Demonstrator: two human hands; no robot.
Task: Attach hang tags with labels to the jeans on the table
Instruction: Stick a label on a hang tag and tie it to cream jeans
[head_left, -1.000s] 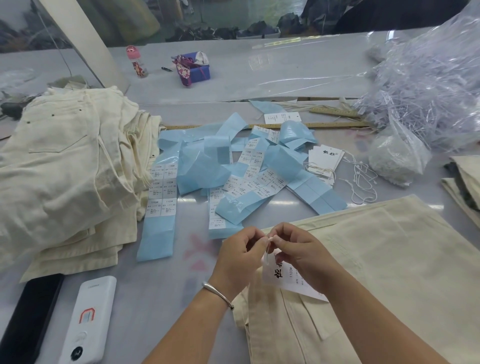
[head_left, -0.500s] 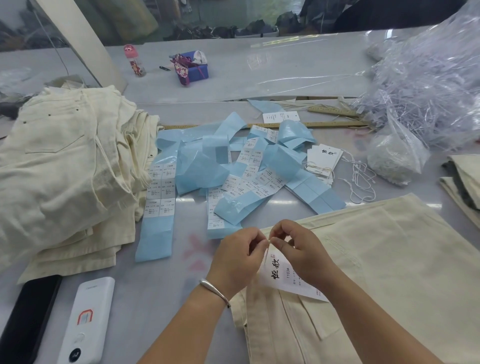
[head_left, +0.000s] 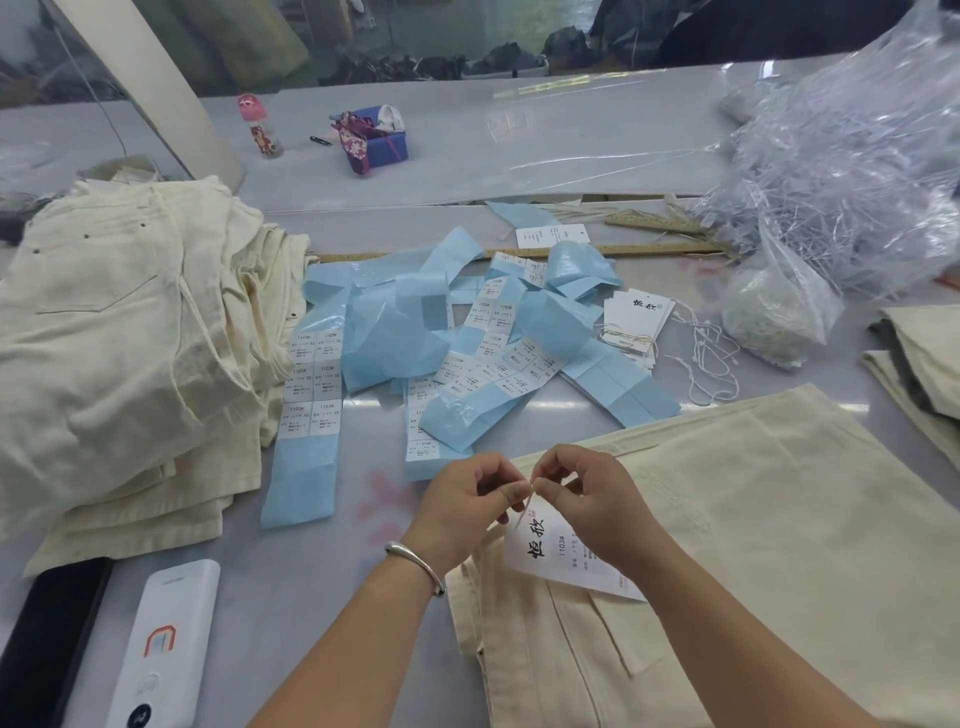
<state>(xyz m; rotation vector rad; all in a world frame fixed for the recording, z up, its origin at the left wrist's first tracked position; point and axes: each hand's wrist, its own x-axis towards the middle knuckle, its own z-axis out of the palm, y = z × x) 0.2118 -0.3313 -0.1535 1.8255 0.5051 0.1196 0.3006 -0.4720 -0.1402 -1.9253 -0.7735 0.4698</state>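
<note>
Two hands, left hand (head_left: 467, 499) and right hand (head_left: 587, 499), pinch the string of a white, black-lettered hang tag (head_left: 558, 556) over cream jeans (head_left: 753, 545).

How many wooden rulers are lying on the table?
2. One long ruler lies across the table's middle behind the blue label strips; a shorter ruler lies further back, right, beside the plastic bag, which may hide others.
</note>
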